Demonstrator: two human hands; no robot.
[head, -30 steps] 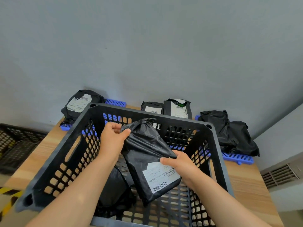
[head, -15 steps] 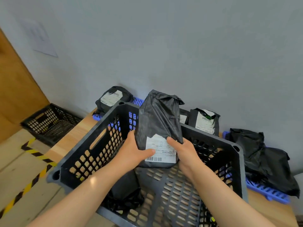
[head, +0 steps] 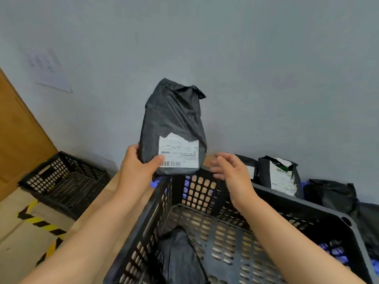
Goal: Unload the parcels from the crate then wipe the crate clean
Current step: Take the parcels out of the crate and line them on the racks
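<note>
Parcel [head: 172, 119] hangs upright at centre frame, clear above the far corner of the crate [head: 225, 242] so you can set it out, your left hand [head: 139, 165] gripping its lower edge, your right hand [head: 231, 171] spread empty beside it.

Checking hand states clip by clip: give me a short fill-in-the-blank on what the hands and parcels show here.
The left hand grips a raised black parcel with a ___ label.
The right hand is ___ and touches nothing.
Inside the crate lies ___ other parcel.
Missing words: white; open; one.
</note>
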